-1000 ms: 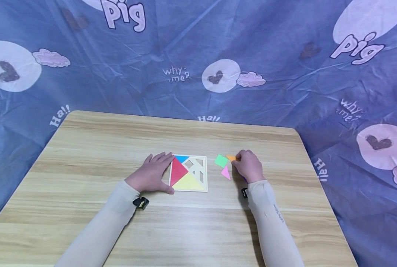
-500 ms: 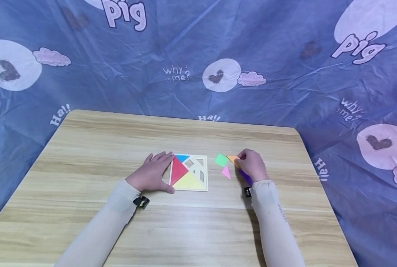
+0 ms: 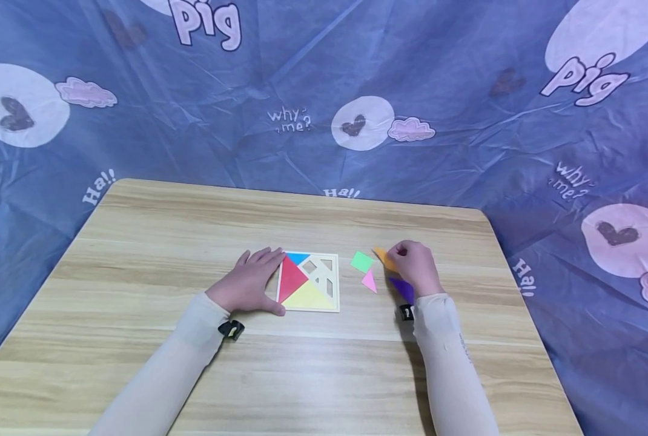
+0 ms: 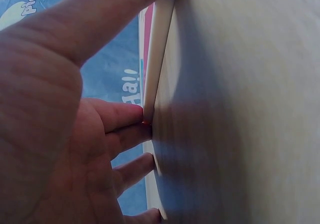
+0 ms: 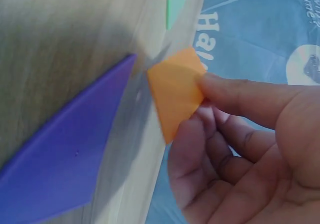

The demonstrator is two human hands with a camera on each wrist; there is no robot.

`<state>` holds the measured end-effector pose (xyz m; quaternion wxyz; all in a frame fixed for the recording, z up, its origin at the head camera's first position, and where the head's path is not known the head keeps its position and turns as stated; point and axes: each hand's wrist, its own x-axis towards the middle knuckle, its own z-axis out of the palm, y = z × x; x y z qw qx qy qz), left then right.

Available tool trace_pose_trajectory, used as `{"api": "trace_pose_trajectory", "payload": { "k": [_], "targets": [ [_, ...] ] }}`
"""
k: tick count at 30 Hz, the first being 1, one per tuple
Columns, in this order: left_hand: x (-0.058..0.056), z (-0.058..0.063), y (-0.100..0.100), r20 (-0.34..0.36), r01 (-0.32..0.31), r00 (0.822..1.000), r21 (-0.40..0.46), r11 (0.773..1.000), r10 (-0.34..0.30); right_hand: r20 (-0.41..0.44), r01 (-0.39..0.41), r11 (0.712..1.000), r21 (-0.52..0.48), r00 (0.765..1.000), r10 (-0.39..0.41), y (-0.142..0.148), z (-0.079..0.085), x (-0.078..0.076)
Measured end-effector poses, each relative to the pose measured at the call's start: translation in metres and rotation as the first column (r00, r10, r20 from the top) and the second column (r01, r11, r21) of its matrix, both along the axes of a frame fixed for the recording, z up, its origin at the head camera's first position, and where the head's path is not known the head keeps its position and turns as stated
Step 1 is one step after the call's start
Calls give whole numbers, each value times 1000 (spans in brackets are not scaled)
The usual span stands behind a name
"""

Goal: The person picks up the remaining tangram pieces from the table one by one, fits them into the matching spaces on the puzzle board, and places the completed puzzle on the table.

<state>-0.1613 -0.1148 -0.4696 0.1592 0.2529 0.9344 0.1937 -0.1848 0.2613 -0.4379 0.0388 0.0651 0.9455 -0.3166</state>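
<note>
My left hand (image 3: pixel 250 281) is spread along the left side of a pale tangram board (image 3: pixel 335 303), thumb at the near corner and fingertips at the far one. Red (image 3: pixel 291 280), yellow (image 3: pixel 307 297) and blue (image 3: pixel 297 258) pieces lie in the board, beside several bare cut-outs. My right hand (image 3: pixel 418 266) pinches an orange four-sided tangram piece (image 5: pixel 172 84) between thumb and fingers, holding it tilted close over the table. Below that hand lies a purple piece (image 5: pixel 60 154). Between board and right hand are a green square (image 3: pixel 361 261) and a pink triangle (image 3: pixel 369 282).
The wood-grain table (image 3: pixel 302 375) carries everything. Behind it hangs a blue printed cloth (image 3: pixel 280 72), which also runs down its left and right sides. A black wrist device (image 3: pixel 231 330) sits at the left cuff.
My right hand has shifted slightly right, drawing the orange piece away from the green square and turning it. More of the purple piece shows. My left hand stays in place.
</note>
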Motion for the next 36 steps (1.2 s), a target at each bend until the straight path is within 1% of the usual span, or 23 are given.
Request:
{"api": "trace_pose_trajectory", "payload": {
  "k": [3, 6, 12, 17, 20, 25, 28, 32, 36],
  "targets": [
    [0, -1, 0, 0, 2, 1000, -1, 1000, -2, -58, 5, 1000, -26, 998, -7, -2, 2, 2],
    [0, 0, 0, -3, 3, 1000, -2, 1000, -3, -95, 5, 998, -69, 995, -11, -6, 3, 5],
    [-1, 1, 1, 1, 1, 1000, -7, 1000, -1, -122, 4, 990, -139, 992, -21, -11, 5, 11],
    [-1, 2, 2, 1, 0, 1000, -12, 1000, 0, -134, -31, 983, -180, 991, 7, -16, 11, 18],
    [-2, 2, 2, -1, 0, 1000, -11, 1000, 0, -130, -48, 975, -217, 991, 19, -20, 13, 21],
    [-2, 1, 2, -2, -2, 1000, -4, 1000, 2, -88, -59, 955, -290, 995, 35, -29, 13, 23],
    [-2, 2, 1, -2, -4, 1000, 4, 1000, 4, -74, -80, 950, -301, 995, 61, -36, 12, 23],
    [-1, 2, 0, -3, -7, 1000, 8, 1000, 7, -74, -108, 948, -299, 993, 90, -43, 8, 24],
    [-1, 1, -1, -6, -6, 1000, 6, 1000, 6, -46, -116, 934, -338, 993, 107, -48, 4, 25]
  ]
}}
